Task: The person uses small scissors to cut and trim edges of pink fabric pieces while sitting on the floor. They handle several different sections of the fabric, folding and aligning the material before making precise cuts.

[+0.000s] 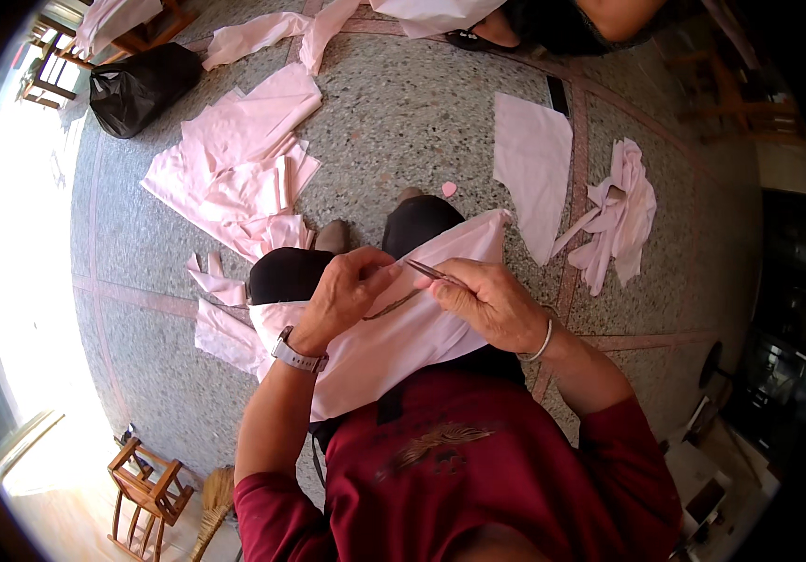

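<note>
Across my lap lies a pale pink piece of cloth (pixel 365 361), its upper edge running up to a corner beyond my right hand. My left hand (pixel 347 290), with a watch on its wrist, is closed in a pinch at that cloth's edge; whether a thread is also between the fingertips is too small to tell. My right hand (pixel 492 304), with a bangle at the wrist, is closed round small pointed scissors (pixel 425 270). Their blades point left, close to my left fingertips. A thin dark cord (pixel 394 305) runs over the cloth from beneath my right hand.
Pink cloth pieces (pixel 234 155) lie heaped on the speckled floor ahead left. Another flat piece (pixel 534 159) and a crumpled pile (pixel 623 211) lie to the right. A black plastic bag (pixel 145 86), a small wooden chair (pixel 150 492) and a broom (pixel 216 501) are leftward. Another person's foot (pixel 492 36) shows far ahead.
</note>
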`<state>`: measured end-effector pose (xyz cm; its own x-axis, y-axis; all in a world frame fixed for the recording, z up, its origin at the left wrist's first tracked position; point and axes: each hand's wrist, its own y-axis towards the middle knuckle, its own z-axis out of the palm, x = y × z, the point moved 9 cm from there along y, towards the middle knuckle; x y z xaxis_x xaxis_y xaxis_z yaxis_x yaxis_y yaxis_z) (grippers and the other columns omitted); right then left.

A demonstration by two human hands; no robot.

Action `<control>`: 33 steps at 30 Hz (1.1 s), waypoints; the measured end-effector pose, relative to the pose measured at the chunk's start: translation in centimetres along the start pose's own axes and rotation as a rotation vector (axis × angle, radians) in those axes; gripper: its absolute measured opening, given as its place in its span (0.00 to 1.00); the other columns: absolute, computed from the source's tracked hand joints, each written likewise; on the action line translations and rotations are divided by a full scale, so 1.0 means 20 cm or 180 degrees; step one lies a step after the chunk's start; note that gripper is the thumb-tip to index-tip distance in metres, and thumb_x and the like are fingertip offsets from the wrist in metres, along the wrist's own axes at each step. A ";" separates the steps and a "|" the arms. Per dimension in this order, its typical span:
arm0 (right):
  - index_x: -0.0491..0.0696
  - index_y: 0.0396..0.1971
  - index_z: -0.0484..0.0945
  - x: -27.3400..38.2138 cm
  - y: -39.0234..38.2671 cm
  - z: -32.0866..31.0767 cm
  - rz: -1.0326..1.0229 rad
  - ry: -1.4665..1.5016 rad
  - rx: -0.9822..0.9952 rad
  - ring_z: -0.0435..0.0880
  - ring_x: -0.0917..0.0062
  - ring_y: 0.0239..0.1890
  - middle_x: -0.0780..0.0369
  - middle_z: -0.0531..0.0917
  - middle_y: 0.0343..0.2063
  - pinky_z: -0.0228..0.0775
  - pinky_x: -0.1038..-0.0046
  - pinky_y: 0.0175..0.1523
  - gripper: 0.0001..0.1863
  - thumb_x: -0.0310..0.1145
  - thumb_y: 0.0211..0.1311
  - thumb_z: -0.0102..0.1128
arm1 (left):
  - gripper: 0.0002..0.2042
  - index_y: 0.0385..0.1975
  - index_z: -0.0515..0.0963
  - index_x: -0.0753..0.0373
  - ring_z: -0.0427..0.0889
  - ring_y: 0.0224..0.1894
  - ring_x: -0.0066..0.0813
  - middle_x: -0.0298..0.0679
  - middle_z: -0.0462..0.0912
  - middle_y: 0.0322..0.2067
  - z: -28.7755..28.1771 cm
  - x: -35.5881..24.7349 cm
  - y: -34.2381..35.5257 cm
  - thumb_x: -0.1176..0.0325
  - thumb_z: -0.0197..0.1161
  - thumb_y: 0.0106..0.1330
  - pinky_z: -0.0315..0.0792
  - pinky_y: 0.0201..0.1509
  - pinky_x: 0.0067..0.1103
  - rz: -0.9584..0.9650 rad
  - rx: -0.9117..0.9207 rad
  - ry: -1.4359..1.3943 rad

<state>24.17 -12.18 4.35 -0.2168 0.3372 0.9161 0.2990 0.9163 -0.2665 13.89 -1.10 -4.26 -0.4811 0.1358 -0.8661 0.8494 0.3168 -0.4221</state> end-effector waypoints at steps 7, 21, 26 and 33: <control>0.41 0.28 0.70 -0.27 -0.02 0.18 0.0349 0.0206 -0.0082 0.77 0.76 0.20 0.58 0.77 0.16 0.67 0.70 0.27 0.13 0.34 0.70 0.52 | 0.07 0.36 0.81 0.64 0.69 0.27 0.08 0.24 0.77 0.26 0.07 0.13 -0.06 0.67 0.61 0.69 0.65 0.29 0.12 -0.0439 -0.0111 -0.1635; 0.40 0.39 0.78 -0.31 -0.01 0.21 0.0718 0.0287 0.0283 0.74 0.85 0.21 0.66 0.76 0.16 0.67 0.78 0.29 0.13 0.34 0.70 0.48 | 0.07 0.36 0.81 0.63 0.75 0.26 0.11 0.27 0.81 0.28 0.15 0.21 -0.10 0.67 0.60 0.70 0.70 0.29 0.12 -0.0813 0.0098 -0.2969; 0.41 0.29 0.74 -0.30 -0.01 0.20 0.0643 0.0421 0.0103 0.74 0.80 0.18 0.62 0.75 0.14 0.65 0.72 0.26 0.13 0.36 0.68 0.51 | 0.07 0.36 0.82 0.63 0.75 0.26 0.11 0.26 0.81 0.27 0.15 0.22 -0.09 0.67 0.61 0.69 0.69 0.29 0.12 -0.0809 0.0066 -0.2962; 0.40 0.39 0.78 -0.29 0.00 0.20 0.0729 0.0404 0.0308 0.72 0.86 0.19 0.66 0.76 0.16 0.64 0.79 0.26 0.14 0.36 0.71 0.48 | 0.07 0.36 0.82 0.64 0.70 0.24 0.09 0.24 0.78 0.25 0.15 0.23 -0.09 0.66 0.63 0.68 0.64 0.25 0.12 -0.0842 0.0098 -0.3020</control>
<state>21.68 -13.19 -2.28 -0.0337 0.5137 0.8573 0.2353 0.8378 -0.4927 10.86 -3.92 -8.30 -0.2940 -0.7499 -0.5926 0.7513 0.2020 -0.6283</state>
